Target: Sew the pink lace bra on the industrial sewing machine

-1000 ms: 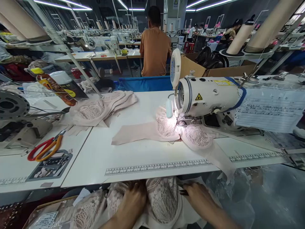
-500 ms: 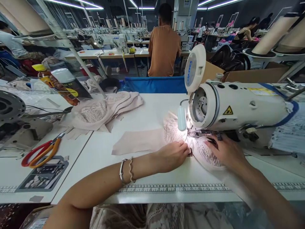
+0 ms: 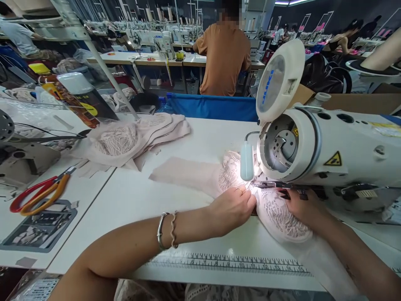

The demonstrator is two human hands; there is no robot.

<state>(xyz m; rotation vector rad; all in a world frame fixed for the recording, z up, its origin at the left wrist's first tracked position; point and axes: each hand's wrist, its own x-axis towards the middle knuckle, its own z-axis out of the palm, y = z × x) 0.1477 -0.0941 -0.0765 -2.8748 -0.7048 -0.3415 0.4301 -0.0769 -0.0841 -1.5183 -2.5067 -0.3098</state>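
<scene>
The white table [image 3: 188, 200] fills most of my view, with a printed ruler strip [image 3: 228, 264] along its near edge. On the right sits the sewing machine [image 3: 338, 150], its end cover swung open and its small lamp [image 3: 246, 161] lighting the needle area. To the far left lies a pile of lace garments [image 3: 134, 140]; nearer left, red and orange scissors [image 3: 34, 196]. A person in an orange shirt [image 3: 225, 54] sits with their back to me at the next table.

The lace bra piece [image 3: 282, 217] lies under the machine head, its plain band trailing left across the table. My left hand [image 3: 233, 207] is pinched closed on the fabric edge just left of the needle. My right hand [image 3: 305, 207] rests on the lace cup with fingers curled over it; whether it grips or only presses, I cannot tell.

My worry, as I judge it: both sets of fingertips sit very close to the needle, so any start of the machine could catch them. The lace is soft and could bunch or skew under the foot if the two hands pull unevenly, and the trailing band might drag.
</scene>
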